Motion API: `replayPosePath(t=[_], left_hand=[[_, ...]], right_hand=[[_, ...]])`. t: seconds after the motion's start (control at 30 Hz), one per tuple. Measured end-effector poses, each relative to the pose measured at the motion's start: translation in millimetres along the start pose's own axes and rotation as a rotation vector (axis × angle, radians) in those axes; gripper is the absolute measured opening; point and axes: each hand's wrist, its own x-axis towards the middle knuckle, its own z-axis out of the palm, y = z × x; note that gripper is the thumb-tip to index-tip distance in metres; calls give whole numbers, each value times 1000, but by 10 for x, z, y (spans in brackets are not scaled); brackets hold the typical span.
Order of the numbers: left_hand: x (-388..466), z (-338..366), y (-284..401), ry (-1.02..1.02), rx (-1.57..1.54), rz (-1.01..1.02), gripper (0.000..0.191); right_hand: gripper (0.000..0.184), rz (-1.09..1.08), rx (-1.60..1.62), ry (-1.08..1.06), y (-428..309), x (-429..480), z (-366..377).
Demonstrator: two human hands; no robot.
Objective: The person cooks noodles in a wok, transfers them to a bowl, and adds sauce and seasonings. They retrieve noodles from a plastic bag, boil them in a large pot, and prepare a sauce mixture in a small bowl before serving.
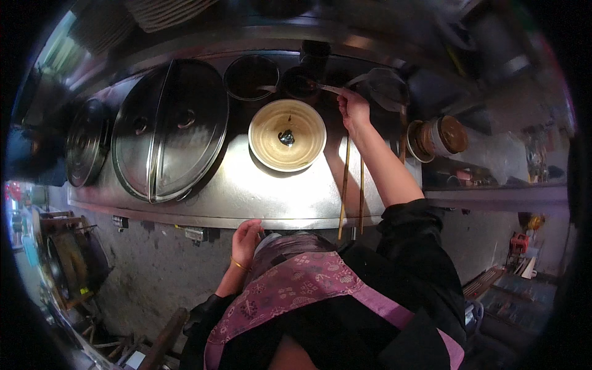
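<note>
My right hand point(355, 111) grips the pale handle of a spoon or small ladle point(330, 88). Its far end reaches into a dark round container point(300, 84) at the back of the steel counter, where the bowl of the utensil is hard to make out. Just in front of that container stands a cream-coloured bowl point(287, 120) with a small dark, shiny patch at its bottom and a few specks on its wall. My left hand point(246, 240) hangs by the counter's front edge, fingers curled, with nothing visible in it.
Left of the bowl sits a large round steel pot with a split lid point(192, 152), beside a smaller lidded pot point(86, 148). Long chopsticks point(344, 185) overhang the steel counter's front edge point(277, 223). Stacked bowls point(437, 136) and a clear container point(386, 88) stand right.
</note>
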Motion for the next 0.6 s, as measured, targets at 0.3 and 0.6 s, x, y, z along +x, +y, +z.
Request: replayPosePath(t=[0.3, 0.6], left_hand=[[0, 44, 67, -40, 75, 15, 19], [10, 39, 23, -56, 131, 46, 17]], right_hand=[[15, -205, -384, -263, 0, -792, -221], [9, -931, -988, -555, 291, -1188, -327]])
